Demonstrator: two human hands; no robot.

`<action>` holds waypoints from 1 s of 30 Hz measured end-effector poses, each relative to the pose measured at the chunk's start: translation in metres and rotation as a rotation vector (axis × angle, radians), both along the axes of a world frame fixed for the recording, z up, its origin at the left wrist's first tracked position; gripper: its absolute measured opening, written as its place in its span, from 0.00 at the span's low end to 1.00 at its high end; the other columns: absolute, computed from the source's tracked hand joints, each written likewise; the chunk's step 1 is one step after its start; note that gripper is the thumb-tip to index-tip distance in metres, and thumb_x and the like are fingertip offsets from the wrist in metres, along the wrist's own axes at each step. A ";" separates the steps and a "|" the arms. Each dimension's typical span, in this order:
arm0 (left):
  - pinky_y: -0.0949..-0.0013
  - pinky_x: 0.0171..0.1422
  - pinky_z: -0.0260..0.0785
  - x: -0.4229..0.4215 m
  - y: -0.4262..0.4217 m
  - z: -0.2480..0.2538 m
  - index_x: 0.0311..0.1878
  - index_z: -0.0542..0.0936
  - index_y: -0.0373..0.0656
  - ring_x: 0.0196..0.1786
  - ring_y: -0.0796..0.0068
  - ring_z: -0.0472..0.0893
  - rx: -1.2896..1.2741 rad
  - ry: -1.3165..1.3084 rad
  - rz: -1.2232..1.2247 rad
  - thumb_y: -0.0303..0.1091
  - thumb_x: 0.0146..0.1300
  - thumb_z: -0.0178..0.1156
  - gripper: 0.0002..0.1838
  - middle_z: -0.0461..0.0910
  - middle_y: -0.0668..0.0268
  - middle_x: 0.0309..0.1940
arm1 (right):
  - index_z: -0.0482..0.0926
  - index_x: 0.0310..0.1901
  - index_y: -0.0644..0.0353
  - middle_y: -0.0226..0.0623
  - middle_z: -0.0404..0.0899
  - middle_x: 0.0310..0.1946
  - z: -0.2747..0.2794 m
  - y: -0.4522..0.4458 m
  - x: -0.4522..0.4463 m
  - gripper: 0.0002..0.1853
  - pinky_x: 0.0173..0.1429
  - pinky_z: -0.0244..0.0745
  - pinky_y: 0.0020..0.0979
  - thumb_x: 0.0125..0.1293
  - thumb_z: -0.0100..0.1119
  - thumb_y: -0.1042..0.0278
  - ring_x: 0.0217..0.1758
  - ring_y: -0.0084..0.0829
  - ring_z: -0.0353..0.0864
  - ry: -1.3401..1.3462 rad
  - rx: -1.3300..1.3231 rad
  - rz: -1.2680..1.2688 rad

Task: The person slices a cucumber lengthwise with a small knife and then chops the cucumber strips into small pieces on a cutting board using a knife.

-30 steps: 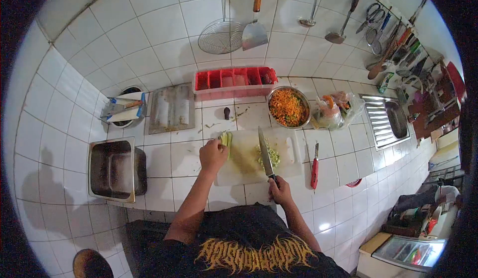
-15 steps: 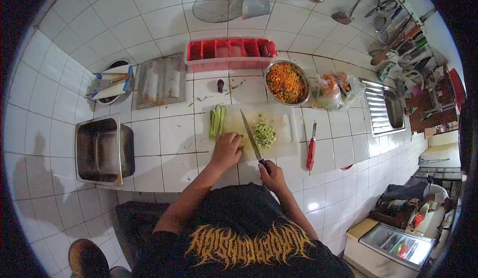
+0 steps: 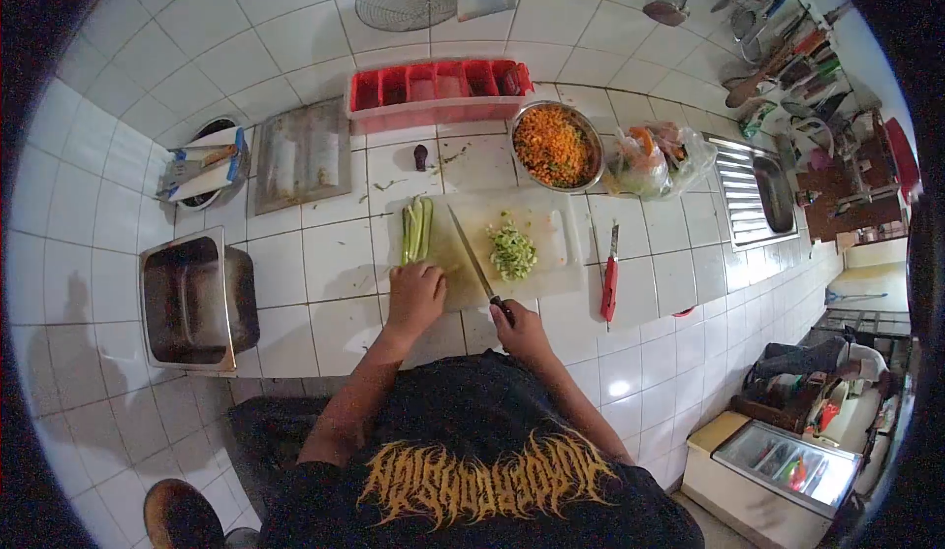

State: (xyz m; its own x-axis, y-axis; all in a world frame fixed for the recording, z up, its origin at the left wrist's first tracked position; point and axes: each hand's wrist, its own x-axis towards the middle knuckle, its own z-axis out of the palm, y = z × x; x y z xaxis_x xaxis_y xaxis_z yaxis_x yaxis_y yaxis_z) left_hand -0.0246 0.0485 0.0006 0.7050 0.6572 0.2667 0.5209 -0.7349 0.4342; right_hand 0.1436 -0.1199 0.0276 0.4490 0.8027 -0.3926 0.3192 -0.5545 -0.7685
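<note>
My left hand (image 3: 416,296) lies palm down at the near ends of several pale green stalks (image 3: 416,229). Its fingers are slightly bent and seem to touch the ends; no firm grip shows. The stalks rest along the left side of a pale cutting board (image 3: 463,293). Closed round the black handle of a kitchen knife (image 3: 472,257), my right hand (image 3: 520,331) is at the board's near edge. The blade slants away to the left over the board, between the stalks and a small heap of chopped green pieces (image 3: 513,251).
A red utility knife (image 3: 610,288) lies right of the board. Behind stand a metal bowl of diced vegetables (image 3: 558,146), a plastic bag (image 3: 660,160) and a red compartment box (image 3: 438,96). A dark purple piece (image 3: 421,157) lies nearby; a metal pan (image 3: 197,298) is at left.
My left hand has moved left across the board to the near ends of the stalks. The right hand still holds the knife, and the whole view has shifted slightly.
</note>
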 end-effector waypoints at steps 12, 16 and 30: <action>0.48 0.59 0.63 0.046 0.002 -0.011 0.45 0.82 0.44 0.52 0.56 0.78 -0.023 -0.014 -0.137 0.33 0.60 0.63 0.10 0.77 0.61 0.42 | 0.78 0.47 0.66 0.60 0.83 0.33 0.016 0.007 0.013 0.21 0.44 0.76 0.55 0.77 0.50 0.52 0.40 0.62 0.84 -0.092 -0.057 0.016; 0.49 0.59 0.63 0.046 0.006 -0.019 0.45 0.82 0.45 0.52 0.56 0.77 -0.051 -0.008 -0.159 0.32 0.59 0.63 0.11 0.77 0.62 0.43 | 0.75 0.45 0.68 0.65 0.82 0.34 0.030 0.011 0.014 0.21 0.46 0.75 0.60 0.78 0.47 0.54 0.40 0.66 0.82 -0.236 -0.100 0.110; 0.49 0.58 0.63 0.043 0.004 -0.031 0.46 0.81 0.45 0.51 0.57 0.76 0.026 -0.129 -0.134 0.33 0.58 0.64 0.13 0.77 0.63 0.43 | 0.73 0.49 0.68 0.67 0.82 0.32 0.002 0.044 0.009 0.22 0.47 0.75 0.63 0.79 0.42 0.52 0.41 0.67 0.82 -0.311 -0.075 0.165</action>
State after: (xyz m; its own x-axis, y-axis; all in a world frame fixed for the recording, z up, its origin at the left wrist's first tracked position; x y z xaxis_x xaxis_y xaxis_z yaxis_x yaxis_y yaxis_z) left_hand 0.0188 0.0527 -0.0305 0.7448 0.5514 0.3758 0.3588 -0.8058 0.4711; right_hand 0.1527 -0.0757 0.0293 0.4227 0.8486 -0.3181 0.6215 -0.5269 -0.5798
